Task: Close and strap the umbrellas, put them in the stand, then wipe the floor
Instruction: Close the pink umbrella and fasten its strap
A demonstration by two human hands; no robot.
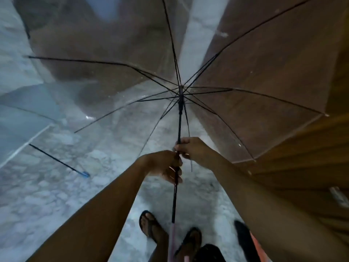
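An open clear umbrella (245, 87) with black ribs fills the upper view, its canopy pointing away from me. My left hand (166, 167) grips its black shaft in a fist. Just above, my right hand (190, 150) pinches the same shaft below the runner (180, 106). The shaft runs down to a pale pink handle (172, 241) between my feet. A second open umbrella (24, 118), pale blue and clear, lies on the floor at the left, its dark shaft ending in a blue handle (85, 174).
The floor (56, 195) is pale mottled stone. A brown wooden door or wall (302, 167) stands close on the right. My sandalled feet (151, 225) are at the bottom centre. A pale pillar (196, 35) shows through the canopy.
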